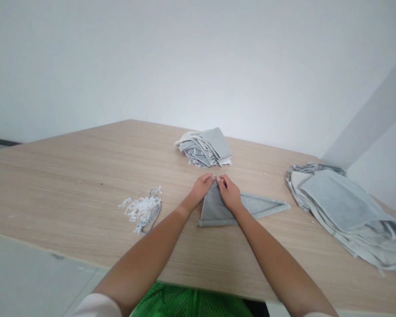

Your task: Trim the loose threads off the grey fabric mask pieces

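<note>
From the head view, the left hand [200,189] and the right hand [229,193] meet at the top corner of a grey fabric piece [214,208], each pinching it between fingertips, while it lies folded into a triangle on a light wood table [69,176]. A stack of grey cloth [204,149] sits beyond the hands, a larger pile of cloth [343,211] to the right, and white fabric scraps [141,209] to the left.

Light-wood laminate table [69,185], plain white wall [198,66] behind it, grey wall section [372,119] angling in past its right end. Pale tiled floor [29,273] below its near-left edge, dark skirting strip [0,141] beyond its left end. Soft, even indoor light.
</note>
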{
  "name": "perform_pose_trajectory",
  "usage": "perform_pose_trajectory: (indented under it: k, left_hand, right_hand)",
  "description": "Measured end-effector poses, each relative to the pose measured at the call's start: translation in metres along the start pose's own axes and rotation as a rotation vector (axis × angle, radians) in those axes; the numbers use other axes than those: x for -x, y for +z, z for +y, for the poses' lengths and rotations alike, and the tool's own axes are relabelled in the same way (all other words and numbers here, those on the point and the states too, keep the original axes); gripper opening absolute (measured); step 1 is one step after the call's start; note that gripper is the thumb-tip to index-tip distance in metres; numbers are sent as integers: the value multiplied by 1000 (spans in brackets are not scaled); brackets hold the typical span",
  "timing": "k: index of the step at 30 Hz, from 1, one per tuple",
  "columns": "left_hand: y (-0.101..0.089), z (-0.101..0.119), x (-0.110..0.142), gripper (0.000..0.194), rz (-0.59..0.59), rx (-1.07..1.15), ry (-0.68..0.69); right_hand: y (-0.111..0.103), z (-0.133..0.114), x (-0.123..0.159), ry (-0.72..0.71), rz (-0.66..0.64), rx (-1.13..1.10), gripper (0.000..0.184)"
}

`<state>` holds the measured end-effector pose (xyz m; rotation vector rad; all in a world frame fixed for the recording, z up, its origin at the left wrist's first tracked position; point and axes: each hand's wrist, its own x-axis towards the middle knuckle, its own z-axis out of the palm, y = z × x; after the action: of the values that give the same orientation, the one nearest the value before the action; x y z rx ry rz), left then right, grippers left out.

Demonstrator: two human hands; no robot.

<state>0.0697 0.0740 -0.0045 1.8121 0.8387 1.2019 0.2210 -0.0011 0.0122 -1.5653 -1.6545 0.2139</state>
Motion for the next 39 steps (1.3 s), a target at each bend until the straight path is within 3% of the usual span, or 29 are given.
perform_pose_trajectory:
  k: [17, 39]
  left_hand:
    - [-1, 1, 1, 28, -20, -46, 42]
    - [-2, -3, 0, 31, -58, -15, 10]
  right_hand:
    - [4, 5, -3, -31, -25, 22, 39]
    - [7, 12, -6, -90, -66, -40, 41]
